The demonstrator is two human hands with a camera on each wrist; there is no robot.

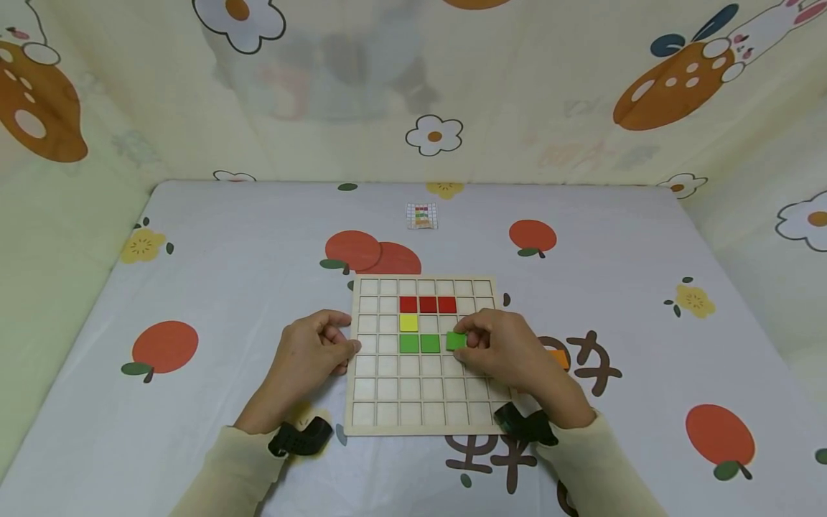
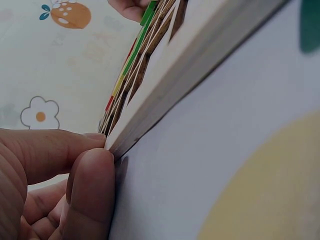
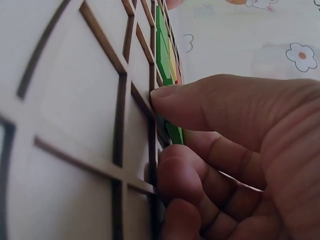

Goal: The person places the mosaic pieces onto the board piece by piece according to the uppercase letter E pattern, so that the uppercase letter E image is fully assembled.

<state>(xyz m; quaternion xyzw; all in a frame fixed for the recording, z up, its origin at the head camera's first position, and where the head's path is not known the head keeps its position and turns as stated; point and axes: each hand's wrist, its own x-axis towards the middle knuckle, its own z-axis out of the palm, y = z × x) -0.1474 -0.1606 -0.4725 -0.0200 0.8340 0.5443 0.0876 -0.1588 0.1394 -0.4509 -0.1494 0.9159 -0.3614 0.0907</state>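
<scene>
A wooden grid board [image 1: 377, 409] lies on the table. Three red tiles [image 1: 428, 305] form a row near its top, with a yellow tile [image 1: 408, 322] below the leftmost. Two green tiles [image 1: 419, 344] sit side by side under the yellow one. My right hand [image 1: 507, 348] pinches another green tile [image 1: 456, 341] between thumb and fingers, slightly tilted, just right of that green pair. At the board's left edge, my left hand [image 1: 313, 345] holds the rim with thumb and finger; the left wrist view shows the fingertips [image 2: 92, 175] right at this edge.
A small printed card [image 1: 422, 216] with a coloured grid pattern lies beyond the board. Part of an orange piece [image 1: 559, 359] shows behind the right forearm. The tablecloth [image 1: 245, 287] has printed fruit and flowers, and a patterned curtain [image 1: 517, 108] hangs at the back.
</scene>
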